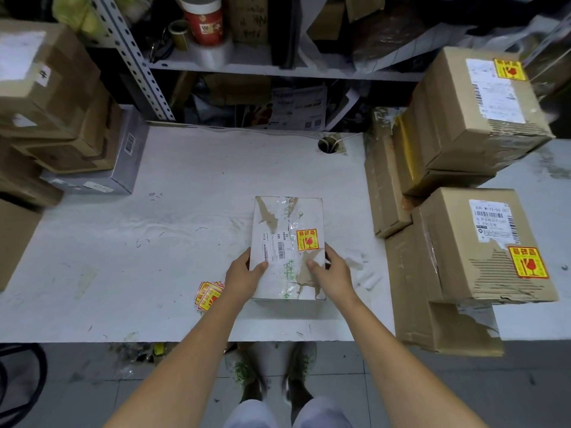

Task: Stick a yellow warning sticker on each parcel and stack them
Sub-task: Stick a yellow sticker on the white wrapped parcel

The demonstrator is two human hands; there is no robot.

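A flat white parcel (287,223) lies in the middle of the white table (160,230), with a yellow warning sticker (306,240) on its right side. My left hand (245,274) grips its near left edge, thumb on top. On its near right edge sits my right hand (332,268), fingers curled around the side. A small pile of loose yellow stickers (208,295) rests on the table just left of my left wrist. To the right, stacked brown parcels carry stickers: one near (482,242) and one farther back (475,100).
Several brown parcels without visible stickers (52,97) are stacked at the left, over a grey box (123,156). A metal shelf (278,69) full of clutter stands behind the table. A cable hole (327,145) is in the tabletop at the back.
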